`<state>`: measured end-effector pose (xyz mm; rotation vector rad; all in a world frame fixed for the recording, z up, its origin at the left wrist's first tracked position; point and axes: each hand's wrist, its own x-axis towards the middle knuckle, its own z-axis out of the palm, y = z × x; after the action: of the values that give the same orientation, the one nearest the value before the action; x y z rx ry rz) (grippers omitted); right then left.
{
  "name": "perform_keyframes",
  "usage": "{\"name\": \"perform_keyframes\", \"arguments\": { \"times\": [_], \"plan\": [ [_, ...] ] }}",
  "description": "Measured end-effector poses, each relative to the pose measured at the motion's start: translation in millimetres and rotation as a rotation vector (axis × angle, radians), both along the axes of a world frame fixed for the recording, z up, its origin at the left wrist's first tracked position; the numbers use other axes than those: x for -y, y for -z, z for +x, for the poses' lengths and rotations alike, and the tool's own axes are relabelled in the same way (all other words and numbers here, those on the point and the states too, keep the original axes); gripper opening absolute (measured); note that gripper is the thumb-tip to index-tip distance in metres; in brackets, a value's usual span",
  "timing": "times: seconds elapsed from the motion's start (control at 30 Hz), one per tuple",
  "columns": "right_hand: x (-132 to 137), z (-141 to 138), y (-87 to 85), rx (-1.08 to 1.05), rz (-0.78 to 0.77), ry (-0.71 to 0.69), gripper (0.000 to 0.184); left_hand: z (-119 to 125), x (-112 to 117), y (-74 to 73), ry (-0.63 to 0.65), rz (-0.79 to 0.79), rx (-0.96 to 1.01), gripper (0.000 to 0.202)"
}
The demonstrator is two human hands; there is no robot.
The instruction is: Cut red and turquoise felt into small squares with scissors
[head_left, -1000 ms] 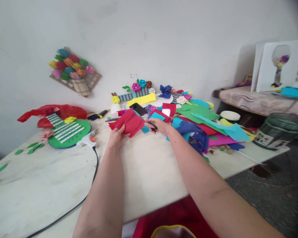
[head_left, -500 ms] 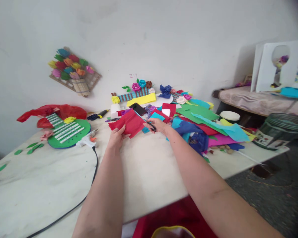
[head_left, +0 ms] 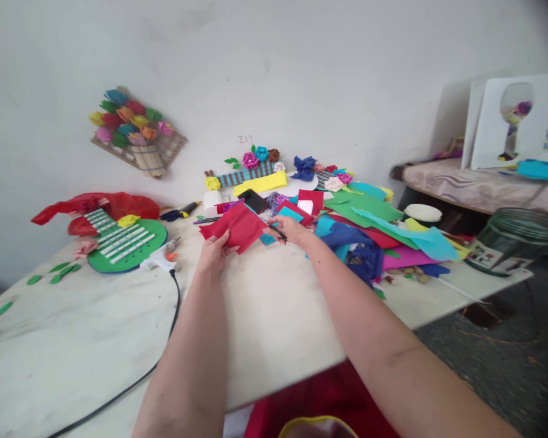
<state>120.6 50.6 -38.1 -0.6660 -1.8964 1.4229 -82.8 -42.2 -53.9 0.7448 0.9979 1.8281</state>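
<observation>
Fingers [head_left: 226, 238] of the left hand [head_left: 214, 250] pinch the near edge of a red sheet [head_left: 237, 224], thumb on top. Right hand [head_left: 291, 230] has its fingers curled around the dark handle of the scissors [head_left: 280, 233]; blades along the sheet's right edge, cannot tell how far apart they are. Sheet sits between the hands, over the white table [head_left: 278, 322]; cannot tell if it touches the tabletop.

Just beyond the sheet: black phone [head_left: 254, 199], then yellow strip [head_left: 261, 183]. Right of the right hand, heaped coloured sheets, incl. a large green sheet [head_left: 369, 207]; farther right, glass jar [head_left: 511, 243] near the table edge. Left of the left hand: white glue gun [head_left: 158, 261], touching or just beside a green disc [head_left: 158, 236]. Wall behind: paper flowers [head_left: 125, 115] on a tilted lattice.
</observation>
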Motion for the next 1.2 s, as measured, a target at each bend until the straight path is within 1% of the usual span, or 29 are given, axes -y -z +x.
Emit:
{"name": "perform_keyframes", "arguments": {
  "times": [0.23,0.37,0.47,0.53,0.63,0.7,0.9,1.07,1.2],
  "plan": [
    [4.9,1.2,-4.1,0.034,-0.046,-0.009,0.034,2.1,1.2,-1.8,-0.006,-0.007,0.005,0.014],
    [12.3,3.9,-11.4,0.075,-0.067,-0.015,0.026,1.5,0.6,0.2,0.03,-0.002,-0.005,0.014],
    [15.6,5.4,-14.4,0.087,-0.052,-0.009,0.027,0.1,-0.3,2.3,0.061,0.001,-0.023,0.015],
    [14.5,5.5,-13.1,0.078,-0.04,-0.017,0.034,-0.4,-0.5,3.0,0.07,-0.002,-0.035,0.014],
    [9.5,4.2,-8.3,0.06,-0.024,-0.022,0.053,0.5,0.1,2.5,0.076,-0.001,-0.041,0.015],
    [6.3,2.6,-5.4,0.05,-0.01,-0.024,0.062,1.7,1.1,1.4,0.08,0.001,-0.041,0.015],
    [6.8,0.1,-4.5,0.027,0.008,0.006,0.067,3.8,3.2,-1.5,0.067,-0.018,-0.024,0.014],
    [11.6,0.8,-7.0,0.0,0.0,0.015,0.073,2.9,2.6,-1.1,0.074,-0.007,-0.023,0.017],
    [10.4,0.4,-5.5,-0.005,0.019,0.025,0.076,2.8,2.6,-1.2,0.058,-0.009,-0.022,0.015]
  ]
}}
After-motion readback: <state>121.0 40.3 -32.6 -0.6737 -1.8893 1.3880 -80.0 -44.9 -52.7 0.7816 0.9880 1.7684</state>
